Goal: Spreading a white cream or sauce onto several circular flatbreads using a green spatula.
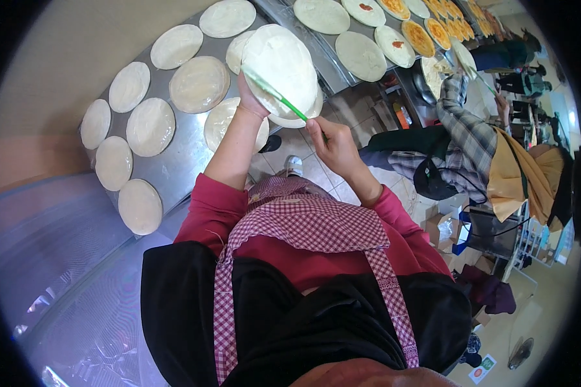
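My left hand (pixel 249 99) supports a round, flat dough base (pixel 283 58) coated in white, holding it up over the edge of a metal table (pixel 184 132). Most of the left fingers are hidden beneath the base. Between thumb and fingers, my right hand (pixel 334 147) grips a slim green spatula (pixel 292 108), whose pale end lies across the white surface. Just under the held base, the rim of another round base shows, partly covered. Several more pale dough rounds (pixel 150 127) lie spread over the table to the left, some with a shiny coating.
A second metal counter at the top right carries dough rounds (pixel 361 57), some topped with orange sauce (pixel 418 39). To the right, a person in a plaid shirt (pixel 474 138) works at that counter with a green-handled tool. Other people stand farther back. Tiled floor (pixel 352 113) separates us.
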Action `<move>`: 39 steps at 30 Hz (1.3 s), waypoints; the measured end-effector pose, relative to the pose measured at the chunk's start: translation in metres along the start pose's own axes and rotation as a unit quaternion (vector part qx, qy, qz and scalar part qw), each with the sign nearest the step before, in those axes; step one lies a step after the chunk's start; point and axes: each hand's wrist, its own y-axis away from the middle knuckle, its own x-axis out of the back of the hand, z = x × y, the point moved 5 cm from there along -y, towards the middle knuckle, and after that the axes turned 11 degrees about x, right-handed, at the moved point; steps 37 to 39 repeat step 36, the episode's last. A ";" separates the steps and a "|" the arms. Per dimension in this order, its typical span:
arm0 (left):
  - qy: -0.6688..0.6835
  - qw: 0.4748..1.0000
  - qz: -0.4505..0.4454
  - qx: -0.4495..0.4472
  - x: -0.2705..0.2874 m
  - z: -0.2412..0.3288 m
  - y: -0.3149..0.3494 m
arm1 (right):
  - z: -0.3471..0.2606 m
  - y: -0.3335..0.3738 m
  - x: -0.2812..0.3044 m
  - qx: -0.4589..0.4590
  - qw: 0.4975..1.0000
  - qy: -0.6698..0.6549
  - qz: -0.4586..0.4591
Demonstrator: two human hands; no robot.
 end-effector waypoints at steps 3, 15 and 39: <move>0.029 0.999 -0.022 0.017 -0.001 -0.002 -0.003 | 0.001 -0.003 0.007 0.012 0.999 -0.004 -0.036; 0.028 0.995 -0.087 0.047 0.002 0.002 -0.001 | 0.003 -0.018 0.000 0.030 0.999 0.030 -0.022; -0.031 0.996 -0.005 0.078 -0.013 0.010 -0.005 | -0.006 -0.022 0.037 0.071 0.993 0.055 -0.081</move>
